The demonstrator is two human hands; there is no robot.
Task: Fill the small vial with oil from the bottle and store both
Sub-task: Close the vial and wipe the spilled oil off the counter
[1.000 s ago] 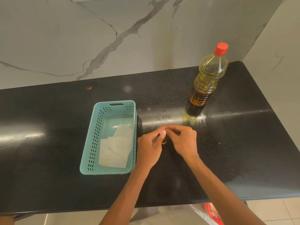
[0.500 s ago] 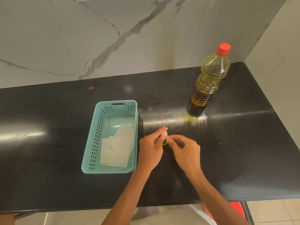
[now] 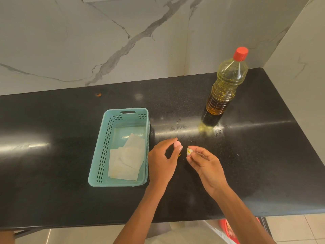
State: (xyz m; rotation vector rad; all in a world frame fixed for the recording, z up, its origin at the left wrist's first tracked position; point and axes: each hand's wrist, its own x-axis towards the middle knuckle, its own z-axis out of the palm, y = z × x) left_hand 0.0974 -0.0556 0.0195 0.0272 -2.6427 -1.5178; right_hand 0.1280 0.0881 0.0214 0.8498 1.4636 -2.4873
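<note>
Pinching a tiny white-and-yellow piece [image 3: 189, 151] between thumb and forefinger, the right hand [image 3: 205, 166] hovers at 3 o'clock of the left hand [image 3: 162, 161]. Its curled thumb and forefinger grip the small vial [image 3: 179, 154], which is mostly hidden. The capped oil bottle [image 3: 226, 85] stands at 1 o'clock and the teal basket [image 3: 100, 155] at 9 o'clock

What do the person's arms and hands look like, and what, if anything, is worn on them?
The left hand and right hand are bare: no gloves, rings, watch or bands show. Neither arm has a sleeve in view.
</note>
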